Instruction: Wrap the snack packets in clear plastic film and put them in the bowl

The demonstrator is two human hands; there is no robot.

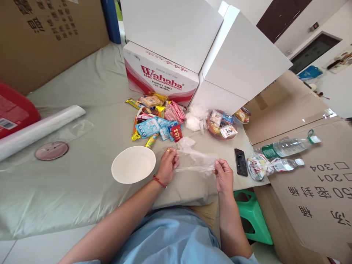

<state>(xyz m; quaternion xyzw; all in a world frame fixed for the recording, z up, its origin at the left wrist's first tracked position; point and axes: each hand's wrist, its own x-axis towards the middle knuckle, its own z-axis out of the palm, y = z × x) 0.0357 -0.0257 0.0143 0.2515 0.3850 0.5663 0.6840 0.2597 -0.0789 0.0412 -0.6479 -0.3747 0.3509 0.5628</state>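
Observation:
My left hand [168, 164] and my right hand [223, 175] both pinch a clear plastic bag [196, 157], stretched between them just above the table's near edge. A ring shows on my left hand and a red cord on its wrist. An empty white paper bowl [133, 164] sits just left of my left hand. Behind the bag lies a pile of wrapped snacks [156, 119].
A Wahaha box [161, 75] and white boxes stand at the back. A red bowl of snacks [221, 124], crumpled plastic bags [195, 117], a black phone [241, 162], two water bottles [287, 147] and a filled bag [258, 167] lie to the right. A white roll [41, 128] lies left; green stool [251, 214] below.

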